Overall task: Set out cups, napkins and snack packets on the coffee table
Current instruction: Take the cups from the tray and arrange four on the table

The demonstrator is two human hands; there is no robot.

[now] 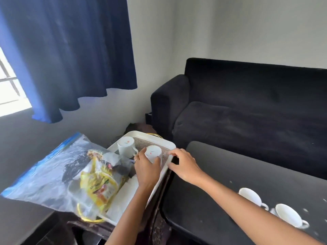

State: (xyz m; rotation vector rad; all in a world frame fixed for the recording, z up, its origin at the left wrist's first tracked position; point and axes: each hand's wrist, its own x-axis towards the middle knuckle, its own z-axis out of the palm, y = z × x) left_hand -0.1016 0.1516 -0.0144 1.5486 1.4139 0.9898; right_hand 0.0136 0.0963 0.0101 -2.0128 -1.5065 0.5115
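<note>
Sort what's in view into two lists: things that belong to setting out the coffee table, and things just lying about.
Belongs to the job:
cup in the left hand
second cup on the tray
two cups on the coffee table
snack packets in the plastic bag
white tray
coffee table

Just lying about:
sofa
blue curtain

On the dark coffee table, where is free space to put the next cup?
The coffee table is bare between the tray edge and the two cups at its near right. The tray is crowded: plastic bag, two upturned cups, both hands.

two cups (251,196) on dark table (221,174)
</note>
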